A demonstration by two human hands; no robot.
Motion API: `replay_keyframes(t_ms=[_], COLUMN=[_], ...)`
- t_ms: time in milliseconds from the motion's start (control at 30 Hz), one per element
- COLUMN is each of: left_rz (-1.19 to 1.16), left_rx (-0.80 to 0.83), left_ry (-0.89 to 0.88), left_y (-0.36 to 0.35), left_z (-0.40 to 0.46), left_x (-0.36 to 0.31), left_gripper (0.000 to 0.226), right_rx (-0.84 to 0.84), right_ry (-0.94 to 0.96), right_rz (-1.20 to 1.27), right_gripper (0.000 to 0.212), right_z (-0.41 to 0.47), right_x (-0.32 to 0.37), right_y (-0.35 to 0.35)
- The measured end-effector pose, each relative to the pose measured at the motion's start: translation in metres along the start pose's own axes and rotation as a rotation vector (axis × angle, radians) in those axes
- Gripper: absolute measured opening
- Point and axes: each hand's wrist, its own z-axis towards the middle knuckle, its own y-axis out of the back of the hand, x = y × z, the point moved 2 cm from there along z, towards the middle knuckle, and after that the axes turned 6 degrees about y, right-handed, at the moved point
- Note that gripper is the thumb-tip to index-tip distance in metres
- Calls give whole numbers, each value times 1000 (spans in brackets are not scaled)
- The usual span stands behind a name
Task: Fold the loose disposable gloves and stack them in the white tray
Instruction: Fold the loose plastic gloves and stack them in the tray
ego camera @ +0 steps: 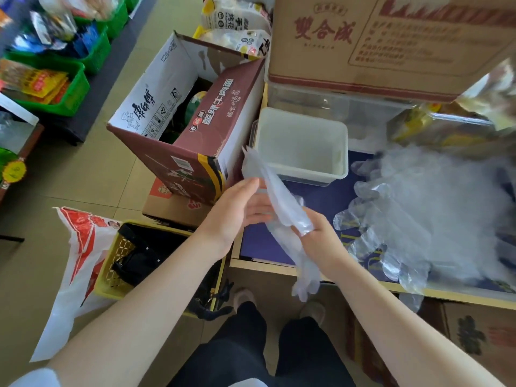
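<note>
Right hand (318,238) pinching glove (282,202), left hand (237,210) flat against it, white tray (303,170) beyond, noodle carton (195,152) beside

Both forearms bare to the elbow, hands (279,219) uncovered; no rings, watch or bands visible. A white short sleeve (36,378) edge shows at the left upper arm. Black trousers (268,347) worn, with light-coloured shoes (244,297).

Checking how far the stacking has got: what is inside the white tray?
The white rectangular plastic tray appears empty: only its bare pale floor shows, with no folded gloves. Its near wall hides a strip of the floor.
</note>
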Motion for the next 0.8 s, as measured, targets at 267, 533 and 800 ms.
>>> replay_keyframes(t_ms=[267,533,800], left_rz=[403,378,343], left_rx=[-119,-20,197], left_ry=[90,358,160], left_y=[2,-6,-13], left_z=[45,75,92], left_x=[11,70,26], left_gripper=[71,25,47], right_rx=[-42,-157,187], right_ry=[-249,-273,-39], right_rz=[499,106,154], right_gripper=[8,20,21], right_z=[4,31,29], right_x=[-27,-77,-35], right_y=[81,69,97])
